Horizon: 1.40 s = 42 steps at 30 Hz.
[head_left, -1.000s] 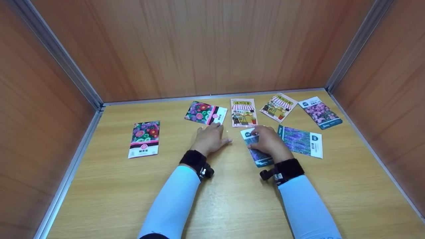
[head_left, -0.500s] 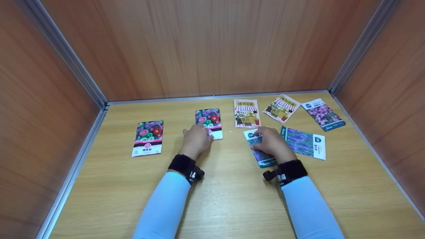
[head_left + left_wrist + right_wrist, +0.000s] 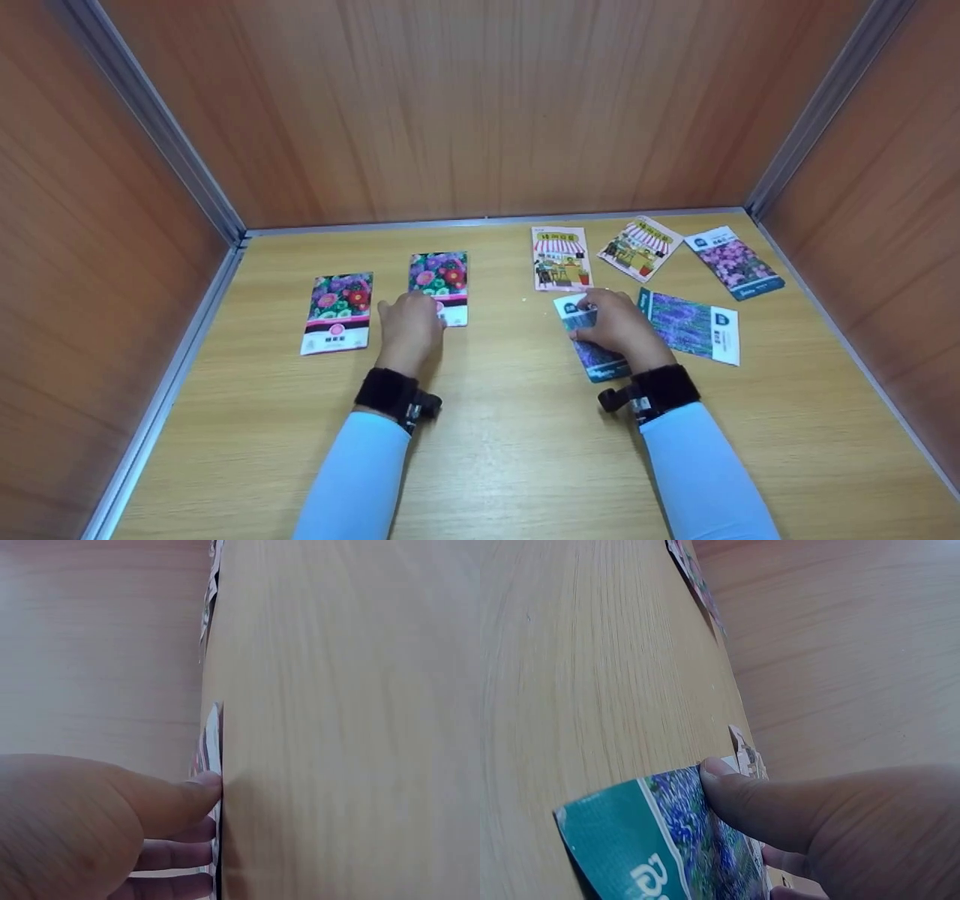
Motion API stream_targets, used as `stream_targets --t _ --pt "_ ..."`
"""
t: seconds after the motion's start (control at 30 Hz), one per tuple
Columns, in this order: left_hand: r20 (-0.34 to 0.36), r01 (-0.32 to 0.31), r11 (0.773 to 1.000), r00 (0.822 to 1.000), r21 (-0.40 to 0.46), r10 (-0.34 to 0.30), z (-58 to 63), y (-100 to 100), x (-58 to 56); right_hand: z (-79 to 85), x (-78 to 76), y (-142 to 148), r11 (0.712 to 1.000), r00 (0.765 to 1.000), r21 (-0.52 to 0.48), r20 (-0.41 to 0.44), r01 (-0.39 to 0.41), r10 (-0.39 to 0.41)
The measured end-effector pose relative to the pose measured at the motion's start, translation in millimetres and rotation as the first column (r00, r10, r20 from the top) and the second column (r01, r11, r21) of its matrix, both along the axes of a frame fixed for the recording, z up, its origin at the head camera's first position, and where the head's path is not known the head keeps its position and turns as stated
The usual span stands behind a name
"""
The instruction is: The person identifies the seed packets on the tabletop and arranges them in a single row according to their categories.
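Head view: on a wooden table (image 3: 487, 465) enclosed by wood panels (image 3: 465, 112), a person's left hand (image 3: 410, 330) grasps the lower end of a red-flower packet (image 3: 441, 279). A matching packet (image 3: 339, 304) lies just to its left. The right hand (image 3: 619, 324) grasps a purple packet (image 3: 602, 364), set at a slant just in front of an upright shop packet (image 3: 562, 261). A second purple packet (image 3: 686, 325) lies sideways to its right; behind that are a tilted shop packet (image 3: 641, 247) and a pink packet (image 3: 735, 264).

Left wrist view: the red-flower packet is nearly edge-on, its picture barely readable, but the left thumb (image 3: 176, 804) and fingertips, mostly hidden from above, show against it. Farther along is another packet's edge, too oblique to identify.

Right wrist view: the right thumb (image 3: 757, 802) is against the purple packet's edge, fingers partly hidden beyond. White lettering (image 3: 651, 877) on its teal band, tiny from above, appears large here.
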<state>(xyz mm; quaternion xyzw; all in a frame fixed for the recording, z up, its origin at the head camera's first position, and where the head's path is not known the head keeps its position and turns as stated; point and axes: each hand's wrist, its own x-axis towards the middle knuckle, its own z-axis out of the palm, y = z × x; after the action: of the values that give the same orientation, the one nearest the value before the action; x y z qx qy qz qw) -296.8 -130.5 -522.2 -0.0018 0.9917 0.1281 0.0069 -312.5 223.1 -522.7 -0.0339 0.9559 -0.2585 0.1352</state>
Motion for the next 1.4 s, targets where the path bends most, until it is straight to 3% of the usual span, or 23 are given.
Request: stream_targets --t 0.23,0.5,0.77,0.97,1.4 --pt "0.006 -0.002 1.0 1.0 0.014 0.002 4.0 -20 8.2 -1.7 -0.2 1 1.0 1.0 0.001 0.01 -0.006 0.006" --pt "0.169 -0.001 1.0 0.986 0.004 0.0 18.1 -33 13.4 -2.8 1.0 2 1.0 1.0 -0.005 0.011 0.014 -0.014" --pt "0.179 -0.027 0.999 0.983 -0.045 0.034 20.4 -40 10.9 -4.0 2.8 1 1.0 0.999 0.017 -0.046 -0.017 0.017" --pt "0.231 -0.04 0.999 0.972 -0.021 0.044 25.5 -43 12.9 -2.7 2.3 0 1.0 0.999 0.005 -0.037 -0.013 0.013" --pt "0.205 -0.056 0.998 0.977 0.005 0.054 22.4 -47 12.7 -1.7 -0.2 0 1.0 1.0 -0.016 0.002 0.005 -0.005"
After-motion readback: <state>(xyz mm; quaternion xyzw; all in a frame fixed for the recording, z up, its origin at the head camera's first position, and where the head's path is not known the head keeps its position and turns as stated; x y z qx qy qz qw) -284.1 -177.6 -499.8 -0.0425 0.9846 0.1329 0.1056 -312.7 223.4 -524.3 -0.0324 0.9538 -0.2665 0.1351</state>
